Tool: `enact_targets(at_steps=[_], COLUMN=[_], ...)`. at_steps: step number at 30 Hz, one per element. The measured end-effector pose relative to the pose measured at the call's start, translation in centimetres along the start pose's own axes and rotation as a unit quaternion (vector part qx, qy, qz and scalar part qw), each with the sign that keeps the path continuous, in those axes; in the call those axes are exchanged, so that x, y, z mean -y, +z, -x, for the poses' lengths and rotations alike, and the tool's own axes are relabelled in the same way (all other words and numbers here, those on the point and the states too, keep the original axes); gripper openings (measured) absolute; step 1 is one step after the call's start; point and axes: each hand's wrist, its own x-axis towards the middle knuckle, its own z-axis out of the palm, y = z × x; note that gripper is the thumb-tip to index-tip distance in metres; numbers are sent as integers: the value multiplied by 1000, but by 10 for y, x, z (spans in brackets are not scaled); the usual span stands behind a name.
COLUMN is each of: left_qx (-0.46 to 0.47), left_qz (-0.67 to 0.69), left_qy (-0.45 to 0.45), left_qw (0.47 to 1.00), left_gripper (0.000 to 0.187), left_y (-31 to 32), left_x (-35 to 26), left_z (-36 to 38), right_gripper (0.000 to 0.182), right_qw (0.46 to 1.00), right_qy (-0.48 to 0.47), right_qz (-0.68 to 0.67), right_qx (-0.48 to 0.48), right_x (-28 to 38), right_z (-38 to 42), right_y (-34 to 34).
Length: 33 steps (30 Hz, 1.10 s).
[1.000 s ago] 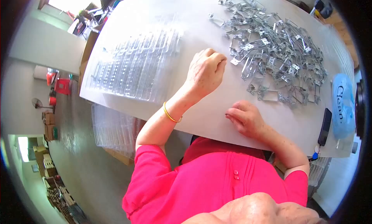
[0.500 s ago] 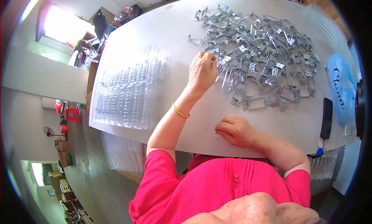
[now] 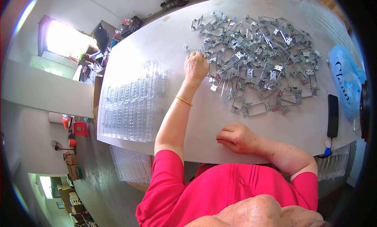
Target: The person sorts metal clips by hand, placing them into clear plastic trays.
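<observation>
At the left edge of a heap of metal brackets (image 3: 259, 58), my left hand (image 3: 196, 66) has its fingers bent down and drawn together. Whatever is between the fingertips is hidden by the hand. A small metal piece (image 3: 185, 47) lies just beyond those fingers, apart from the heap. The brackets are silvery, with thin rods joining small punched plates, and they overlap in a tangle. My right hand (image 3: 236, 138) rests on the table in front of me, fingers curled in, with nothing seen in it.
Clear plastic trays (image 3: 131, 105) lie on the white table (image 3: 204, 148) at left. On the right are a blue plastic bag (image 3: 343, 81), a black phone (image 3: 332, 116) and keys with a blue tag (image 3: 327, 150). More clear trays (image 3: 131, 164) sit below the table's left edge.
My left hand has shifted a little left along the heap's edge, toward the loose small pieces. My right hand stays in place. The whole view has tilted slightly.
</observation>
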Motion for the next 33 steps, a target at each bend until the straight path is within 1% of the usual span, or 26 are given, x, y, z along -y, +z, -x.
enact_targets(at_steps=[1,3,7,8,9,10,11,12,13,14,15,16,17,18,19,20,21,24,28,30,31,33], left_qx=[-1,54,53,75,96,97,148,196,196,229,257,274,274,278,282,283,282,284,284,299,296,299], left_qz=[1,-33,-10,101,210,209,333,450,450,560,658,677,678,699,718,732,734,757,782,809,810,820], left_qy=[1,12,23,-28,-78,-78,-112,-146,-148,-177,-204,-212,-215,-221,-227,-228,-231,-226,-218,-205,-208,-219], left_qw=[1000,998,998,992,970,970,924,859,859,776,677,649,647,621,594,577,573,543,510,463,462,435], left_gripper=[17,20,17,17,17,17,18,19,19,20,21,20,20,21,22,22,22,18,18,19,19,19], left_y=[1,2,-4,-10,-21,-30,-40,-49,-57,-64,-67,-66,-66,-65,-64,-62,-62,-64,-73,-78,-78,-75], left_x=[-1,-3,-10,-12,-18,-21,-23,-26,-31,-36,-39,-38,-39,-41,-43,-44,-47,-52,-53,-52,-50,-46], left_z=[-2,-4,-4,0,5,10,17,24,34,45,57,68,78,89,98,107,113,125,129,130,132,135], right_gripper=[10,10,10,10,9,9,10,11,11,12,14,14,14,14,14,13,13,13,14,15,15,15], right_qw=[1000,1000,1000,1000,1000,1000,999,998,998,997,994,994,987,976,976,971,966,960,967,970,969,969], right_qy=[0,5,4,7,10,10,30,50,51,61,71,74,127,180,185,190,195,200,185,167,169,168], right_qz=[2,7,6,3,0,-1,-17,-32,-34,-56,-79,-80,-99,-117,-117,-136,-153,-178,-158,-163,-165,-164], right_qx=[0,5,-7,-6,-5,-6,-1,6,7,-6,-18,-17,-22,-27,-25,-50,-75,-87,-69,-70,-67,-74], right_x=[0,1,0,0,0,1,2,2,2,2,2,5,10,13,14,14,14,11,6,7,7,9], right_z=[0,0,1,1,1,1,1,1,1,2,3,2,0,-1,-1,-1,-1,2,3,2,1,1], right_y=[-1,-1,1,0,0,0,-1,-2,-3,-3,-3,-5,-9,-12,-13,-13,-13,-13,-14,-14,-14,-13])
